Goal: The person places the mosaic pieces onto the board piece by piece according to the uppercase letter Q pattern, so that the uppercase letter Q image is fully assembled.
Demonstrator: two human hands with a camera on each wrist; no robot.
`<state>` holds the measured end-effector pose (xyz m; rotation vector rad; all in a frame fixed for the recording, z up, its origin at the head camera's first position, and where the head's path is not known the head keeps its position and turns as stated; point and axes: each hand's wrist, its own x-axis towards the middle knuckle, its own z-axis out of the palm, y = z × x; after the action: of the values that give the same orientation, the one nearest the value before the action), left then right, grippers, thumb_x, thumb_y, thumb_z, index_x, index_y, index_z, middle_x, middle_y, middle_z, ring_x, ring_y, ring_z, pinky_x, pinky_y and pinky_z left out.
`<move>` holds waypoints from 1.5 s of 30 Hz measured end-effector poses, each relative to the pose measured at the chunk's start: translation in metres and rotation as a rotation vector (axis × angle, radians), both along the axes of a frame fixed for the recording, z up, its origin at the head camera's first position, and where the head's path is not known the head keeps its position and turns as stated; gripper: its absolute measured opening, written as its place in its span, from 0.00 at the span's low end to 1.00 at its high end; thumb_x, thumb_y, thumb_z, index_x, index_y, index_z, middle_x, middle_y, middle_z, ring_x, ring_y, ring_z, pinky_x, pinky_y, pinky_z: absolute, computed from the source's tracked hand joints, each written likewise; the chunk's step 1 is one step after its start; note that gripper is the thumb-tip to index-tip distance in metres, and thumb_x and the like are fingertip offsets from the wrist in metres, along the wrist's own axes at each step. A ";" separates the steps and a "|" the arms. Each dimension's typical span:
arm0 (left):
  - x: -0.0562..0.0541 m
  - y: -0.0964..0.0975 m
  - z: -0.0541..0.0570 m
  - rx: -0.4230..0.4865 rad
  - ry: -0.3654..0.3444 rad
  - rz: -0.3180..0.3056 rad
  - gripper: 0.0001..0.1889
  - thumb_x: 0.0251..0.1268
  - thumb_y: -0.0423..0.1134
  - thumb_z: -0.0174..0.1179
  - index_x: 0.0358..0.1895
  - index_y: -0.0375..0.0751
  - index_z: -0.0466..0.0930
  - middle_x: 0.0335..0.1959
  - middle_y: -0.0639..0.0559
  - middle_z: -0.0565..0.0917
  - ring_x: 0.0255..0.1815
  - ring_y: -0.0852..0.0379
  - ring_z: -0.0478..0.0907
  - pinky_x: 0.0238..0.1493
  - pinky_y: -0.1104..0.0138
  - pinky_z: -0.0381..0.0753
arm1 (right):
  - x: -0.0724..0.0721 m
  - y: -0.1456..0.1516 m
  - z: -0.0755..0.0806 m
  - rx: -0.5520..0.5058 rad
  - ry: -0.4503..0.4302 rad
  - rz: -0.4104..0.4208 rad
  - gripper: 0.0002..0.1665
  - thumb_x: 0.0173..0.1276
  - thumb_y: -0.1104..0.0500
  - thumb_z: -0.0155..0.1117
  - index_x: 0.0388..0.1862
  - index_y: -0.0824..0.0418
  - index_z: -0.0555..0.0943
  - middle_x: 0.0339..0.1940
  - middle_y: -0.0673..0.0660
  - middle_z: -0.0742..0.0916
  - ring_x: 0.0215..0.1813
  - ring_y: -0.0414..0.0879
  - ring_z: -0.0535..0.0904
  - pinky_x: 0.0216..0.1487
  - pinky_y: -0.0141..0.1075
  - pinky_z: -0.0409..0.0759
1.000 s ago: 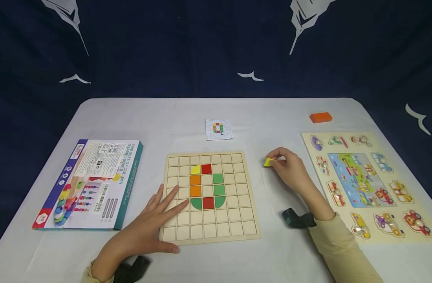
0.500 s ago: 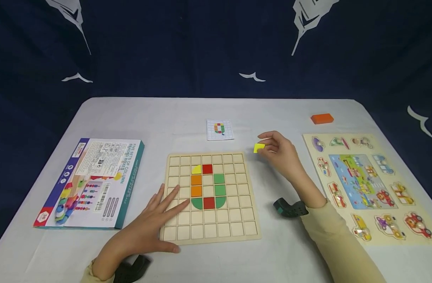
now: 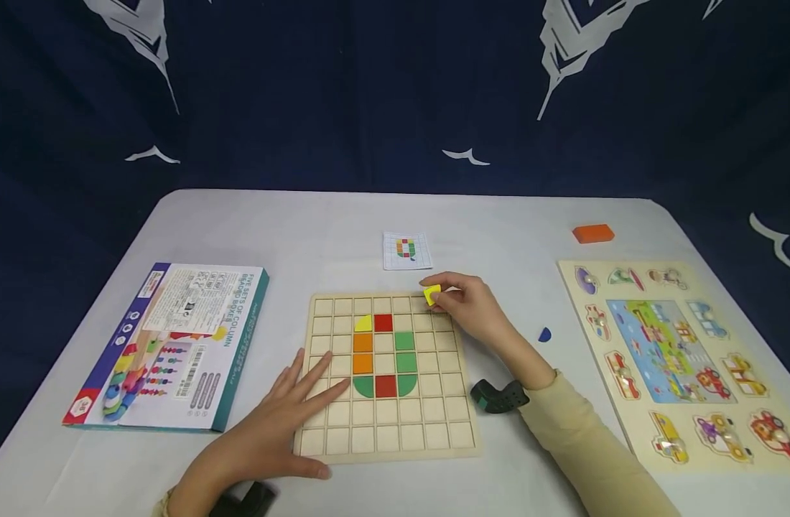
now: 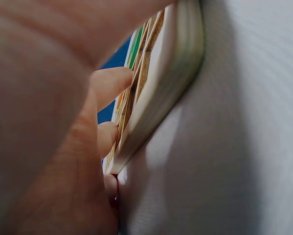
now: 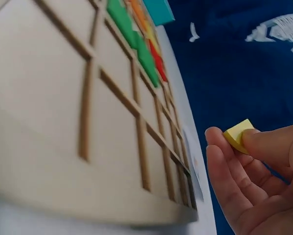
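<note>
My right hand (image 3: 467, 305) pinches a yellow quarter-round tile (image 3: 431, 294) between thumb and fingers, above the top right corner of a wooden grid board (image 3: 383, 437). In the right wrist view the yellow tile (image 5: 240, 135) shows a curved edge under the thumb. My left hand (image 3: 266, 424) lies with fingers spread on the board's left side, its thumb by the front edge. On the board a ring of tiles stands: one yellow quarter-round (image 3: 364, 324), red squares (image 3: 383, 323), orange squares (image 3: 363, 343), green squares (image 3: 404, 341) and green quarter-rounds (image 3: 363, 386).
A small pattern card (image 3: 406, 251) lies behind the board. A boxed toy (image 3: 182, 345) is at left, a peg puzzle (image 3: 669, 352) at right. An orange block (image 3: 592, 233) sits at the back right. A small blue piece (image 3: 545, 334) lies beside my right forearm.
My right hand has carried the yellow tile leftward from beside the board to over its top right corner. The blue piece has come into view. My left hand stays in place.
</note>
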<state>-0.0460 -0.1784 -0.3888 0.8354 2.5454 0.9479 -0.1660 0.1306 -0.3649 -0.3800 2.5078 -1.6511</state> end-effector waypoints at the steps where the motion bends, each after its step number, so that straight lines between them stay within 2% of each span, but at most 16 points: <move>1: 0.000 0.000 0.000 0.005 -0.004 0.000 0.57 0.30 0.56 0.76 0.72 0.57 0.57 0.75 0.54 0.39 0.72 0.45 0.22 0.66 0.44 0.33 | 0.000 -0.002 -0.001 0.001 0.001 0.011 0.18 0.63 0.74 0.59 0.53 0.71 0.74 0.36 0.63 0.83 0.35 0.53 0.84 0.37 0.37 0.81; 4: 0.001 0.001 0.000 0.005 -0.006 0.002 0.57 0.30 0.58 0.75 0.72 0.58 0.57 0.75 0.54 0.39 0.71 0.45 0.22 0.66 0.45 0.33 | 0.000 -0.009 -0.002 0.014 0.007 0.034 0.19 0.60 0.73 0.63 0.50 0.69 0.72 0.31 0.59 0.84 0.32 0.52 0.84 0.33 0.37 0.81; 10: 0.000 0.001 0.000 -0.001 -0.005 0.004 0.57 0.30 0.58 0.75 0.72 0.57 0.57 0.75 0.54 0.39 0.71 0.46 0.22 0.66 0.46 0.32 | -0.001 -0.018 -0.003 0.048 0.040 0.053 0.08 0.58 0.71 0.66 0.36 0.67 0.77 0.27 0.55 0.85 0.29 0.49 0.83 0.32 0.37 0.81; 20: -0.001 0.002 0.001 -0.014 -0.010 0.011 0.57 0.29 0.58 0.76 0.72 0.58 0.58 0.75 0.54 0.40 0.72 0.46 0.23 0.66 0.45 0.33 | 0.003 -0.027 -0.003 0.228 0.192 0.096 0.07 0.58 0.71 0.65 0.35 0.62 0.82 0.29 0.52 0.83 0.31 0.44 0.79 0.37 0.35 0.79; 27: -0.002 0.002 0.001 -0.037 0.011 -0.009 0.57 0.30 0.57 0.76 0.72 0.57 0.57 0.75 0.53 0.39 0.72 0.45 0.23 0.66 0.45 0.34 | 0.003 -0.031 -0.004 0.280 0.199 0.134 0.07 0.58 0.72 0.63 0.33 0.62 0.82 0.26 0.51 0.82 0.30 0.43 0.76 0.34 0.34 0.77; 36: -0.002 0.002 0.002 -0.044 0.005 -0.010 0.57 0.30 0.57 0.76 0.72 0.56 0.57 0.75 0.53 0.39 0.72 0.45 0.23 0.66 0.45 0.34 | 0.005 -0.032 -0.008 0.334 0.202 0.175 0.06 0.59 0.71 0.62 0.31 0.62 0.81 0.23 0.49 0.80 0.28 0.42 0.73 0.31 0.33 0.74; 45: -0.001 0.002 0.003 -0.053 0.002 0.001 0.57 0.29 0.56 0.77 0.72 0.56 0.57 0.75 0.52 0.40 0.72 0.44 0.23 0.66 0.45 0.35 | 0.007 -0.035 -0.009 0.375 0.213 0.163 0.04 0.59 0.70 0.64 0.33 0.63 0.81 0.25 0.50 0.78 0.29 0.43 0.73 0.32 0.33 0.74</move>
<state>-0.0467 -0.1763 -0.3859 0.8210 2.5613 0.8756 -0.1590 0.0952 -0.3739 -0.7234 2.7723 -1.1022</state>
